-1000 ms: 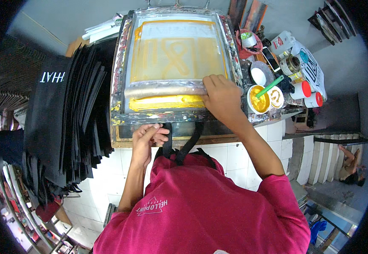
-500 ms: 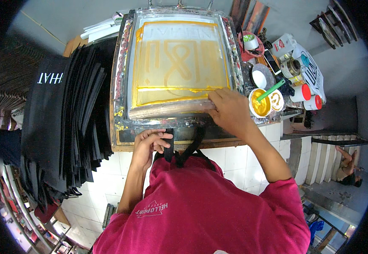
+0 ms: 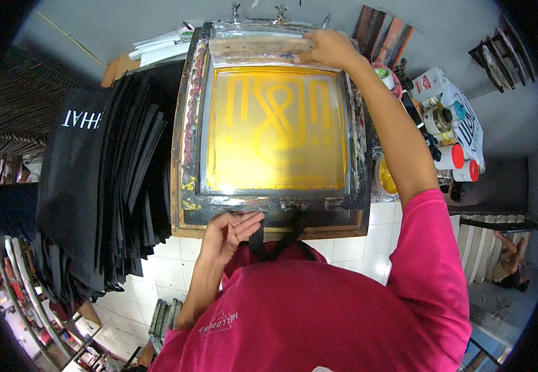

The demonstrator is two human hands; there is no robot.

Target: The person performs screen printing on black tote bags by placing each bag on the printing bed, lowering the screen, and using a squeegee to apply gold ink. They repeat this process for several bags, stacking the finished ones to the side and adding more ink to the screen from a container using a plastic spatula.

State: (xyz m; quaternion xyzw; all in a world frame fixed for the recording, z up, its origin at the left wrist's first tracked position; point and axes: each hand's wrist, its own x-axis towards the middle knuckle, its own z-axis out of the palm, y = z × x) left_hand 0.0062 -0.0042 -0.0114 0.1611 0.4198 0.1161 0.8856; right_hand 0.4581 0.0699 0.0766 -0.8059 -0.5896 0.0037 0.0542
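Observation:
At the far end of a screen printing frame [image 3: 189,142], my right hand [image 3: 334,51] is closed round the right end of a long wooden squeegee [image 3: 253,48]. The squeegee lies across the mesh [image 3: 244,167], which is coated with yellow ink and shows a looped design with upright bars. Palm turned up and fingers stretched out, my left hand [image 3: 227,235] is at the near edge of the frame. Its fingertips meet a black strap [image 3: 256,240] that hangs there; I cannot tell whether they press the frame.
Black fabric bags [image 3: 111,167] hang stacked on the left. To the right stand a tub of yellow ink [image 3: 385,175], red-lidded jars [image 3: 450,157], tins and a white jug [image 3: 430,82]. Metal clamps [image 3: 281,13] are behind the frame. Another person [image 3: 509,260] is at the far right.
My right hand has pushed the squeegee from the near end of the mesh to the far end, and the yellow ink ridge is gone from the near part. My left hand's fingers have straightened.

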